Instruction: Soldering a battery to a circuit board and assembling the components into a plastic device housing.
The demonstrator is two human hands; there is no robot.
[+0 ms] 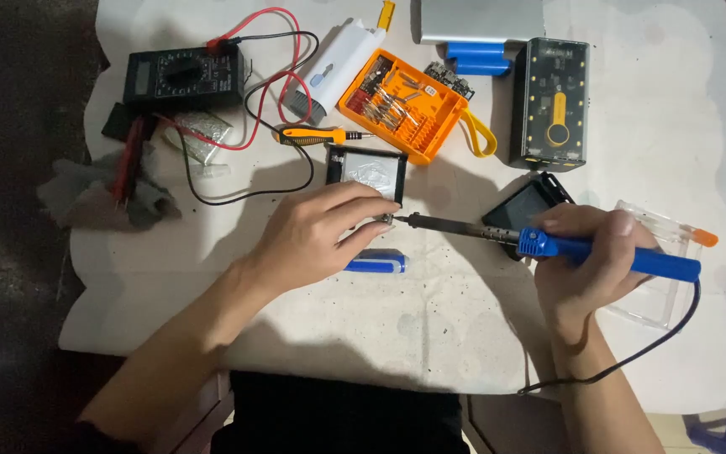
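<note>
Two hands worked at a small black-framed module [369, 172] mid-table.
Left hand [313, 235] pressed down on it, fingers extended; right hand [590, 256] gripped a blue soldering iron [548, 244], tip touching its lower-right edge; bare cloth [430, 319] lay nearer.

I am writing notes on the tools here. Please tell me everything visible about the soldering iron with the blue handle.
The soldering iron has a blue plastic-looking handle, a dark metal shaft and a pointed tip. It lies nearly level, tip pointing left. The right hand grips the handle. The tip meets the edge of the small dark module under the left hand. A black cord leaves the handle's rear.
</note>
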